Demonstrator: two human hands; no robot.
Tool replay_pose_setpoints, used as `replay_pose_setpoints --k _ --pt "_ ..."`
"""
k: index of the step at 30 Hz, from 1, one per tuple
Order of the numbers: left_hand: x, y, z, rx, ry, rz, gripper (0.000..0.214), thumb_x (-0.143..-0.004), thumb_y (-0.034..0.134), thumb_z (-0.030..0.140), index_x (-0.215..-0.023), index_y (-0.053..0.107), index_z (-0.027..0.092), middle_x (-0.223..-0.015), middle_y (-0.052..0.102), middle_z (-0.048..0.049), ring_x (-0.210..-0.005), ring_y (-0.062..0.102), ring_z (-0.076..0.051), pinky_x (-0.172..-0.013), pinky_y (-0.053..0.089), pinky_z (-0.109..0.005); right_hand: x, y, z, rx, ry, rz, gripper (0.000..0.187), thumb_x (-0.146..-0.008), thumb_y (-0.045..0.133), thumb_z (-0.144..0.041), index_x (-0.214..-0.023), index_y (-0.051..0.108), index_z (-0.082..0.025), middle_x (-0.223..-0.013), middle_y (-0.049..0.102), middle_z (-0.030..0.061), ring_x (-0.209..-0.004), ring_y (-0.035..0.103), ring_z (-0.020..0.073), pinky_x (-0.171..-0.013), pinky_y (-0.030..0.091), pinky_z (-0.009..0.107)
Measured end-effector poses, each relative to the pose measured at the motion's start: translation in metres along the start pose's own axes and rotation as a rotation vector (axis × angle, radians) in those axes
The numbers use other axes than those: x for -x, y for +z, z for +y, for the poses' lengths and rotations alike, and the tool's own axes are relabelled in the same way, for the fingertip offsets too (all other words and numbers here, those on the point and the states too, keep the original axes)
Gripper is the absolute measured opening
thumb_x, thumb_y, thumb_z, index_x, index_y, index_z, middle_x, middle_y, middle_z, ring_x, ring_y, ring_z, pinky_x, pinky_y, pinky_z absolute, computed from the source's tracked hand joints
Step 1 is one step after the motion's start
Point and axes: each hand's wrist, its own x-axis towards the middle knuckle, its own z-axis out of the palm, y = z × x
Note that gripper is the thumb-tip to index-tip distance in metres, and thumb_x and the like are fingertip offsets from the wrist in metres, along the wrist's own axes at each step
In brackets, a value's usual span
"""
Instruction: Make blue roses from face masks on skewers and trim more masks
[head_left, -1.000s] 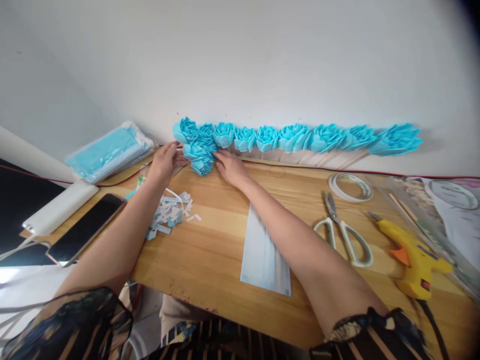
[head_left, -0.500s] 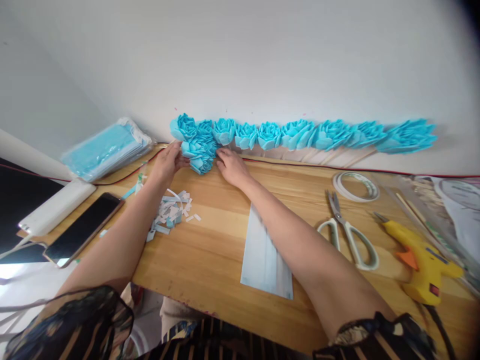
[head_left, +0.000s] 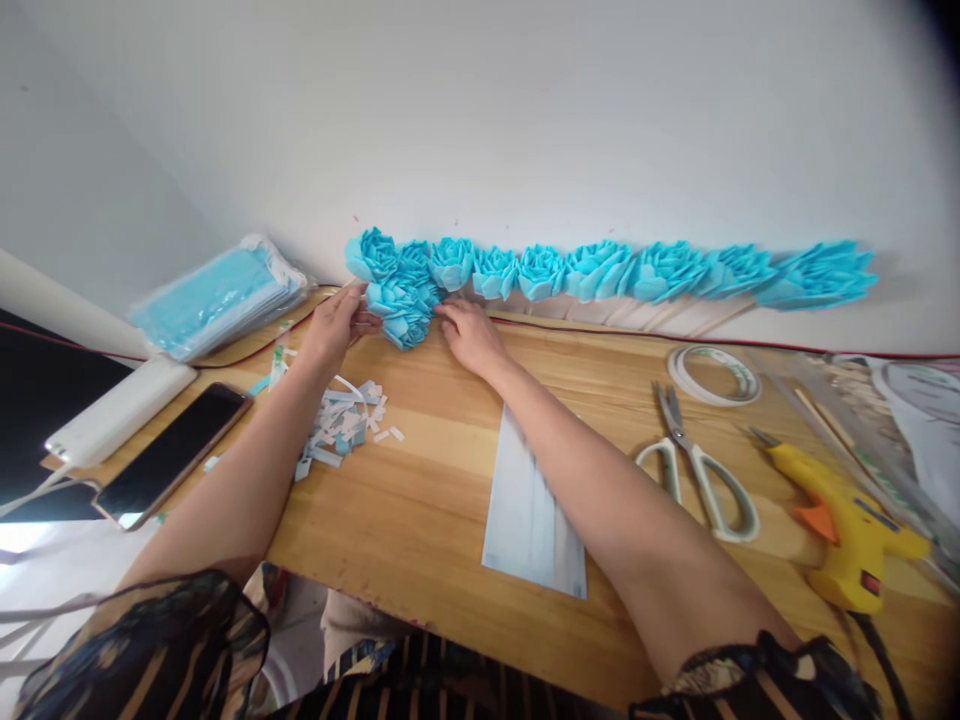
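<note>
A blue paper flower [head_left: 403, 310] lies on the wooden table [head_left: 420, 500] at the left end of a row of blue paper flowers [head_left: 600, 270] leaning against the white wall. My left hand [head_left: 337, 325] touches its left side, fingers curled against the petals. My right hand [head_left: 469, 335] rests at its right side, fingertips pressed on the petals. Whether either hand grips the flower is not clear. A flat pale blue mask sheet [head_left: 532, 520] lies under my right forearm.
White-handled scissors [head_left: 694, 460], a tape roll [head_left: 714, 373] and a yellow glue gun [head_left: 844, 525] lie at the right. Paper scraps [head_left: 341, 425], a phone [head_left: 172, 455], a white roll [head_left: 112, 415] and a bag of blue masks [head_left: 217, 295] lie at the left.
Both hands have stayed at the flower, shifting only slightly; my left hand moved a little closer to its petals. The view drifted slightly.
</note>
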Motion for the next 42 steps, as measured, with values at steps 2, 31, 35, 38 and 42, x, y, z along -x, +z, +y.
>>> replay_pose_setpoints --k 2,31,35,38,42 --pt "0.001 -0.001 0.001 0.015 0.015 0.024 0.03 -0.092 0.06 0.039 -0.107 0.066 0.014 -0.079 0.06 -0.002 -0.063 0.066 -0.012 -0.06 0.056 -0.022 0.002 -0.004 -0.003 -0.002 0.001 0.0 0.04 -0.096 0.045 -0.012 -0.127 0.069 -0.016 -0.138 0.065 0.0106 -0.126 0.059 0.0264 -0.11 0.044 0.042" --pt "0.174 0.068 0.12 -0.718 1.459 -0.753 0.026 -0.104 0.044 0.024 -0.114 0.067 0.032 -0.103 0.074 -0.0034 -0.097 0.066 -0.018 -0.083 0.05 -0.035 0.206 -0.103 -0.088 -0.01 -0.032 -0.146 0.034 -0.097 0.046 -0.032 -0.12 0.071 -0.032 -0.119 0.076 0.0062 -0.11 0.072 0.0305 -0.085 0.063 0.048" --pt "0.168 0.009 0.109 -0.822 1.068 -0.557 0.028 -0.103 0.047 0.029 -0.12 0.068 0.023 -0.113 0.075 -0.0103 -0.106 0.068 -0.023 -0.092 0.052 -0.037 0.234 -0.107 -0.088 -0.028 -0.073 -0.114 0.032 -0.098 0.047 -0.031 -0.119 0.071 -0.037 -0.117 0.077 0.0039 -0.11 0.073 0.0275 -0.094 0.061 0.049" --pt "0.157 -0.054 0.078 -1.029 0.619 -0.172 0.034 -0.099 0.05 0.034 -0.125 0.069 0.022 -0.12 0.074 -0.0115 -0.108 0.069 -0.029 -0.092 0.053 -0.039 0.266 -0.107 -0.087 -0.062 -0.056 -0.041 0.032 -0.099 0.048 -0.029 -0.119 0.071 -0.037 -0.114 0.078 0.0031 -0.105 0.074 0.0245 -0.092 0.063 0.044" --pt "0.156 -0.1 0.042 -1.292 0.246 -0.048 0.045 -0.098 0.047 0.036 -0.133 0.065 0.017 -0.131 0.069 -0.0141 -0.118 0.066 -0.033 -0.101 0.05 -0.043 0.309 -0.108 -0.081 -0.101 0.0 -0.001 0.029 -0.098 0.052 -0.027 -0.118 0.072 -0.032 -0.115 0.078 0.0018 -0.104 0.075 0.0213 -0.091 0.063 0.035"
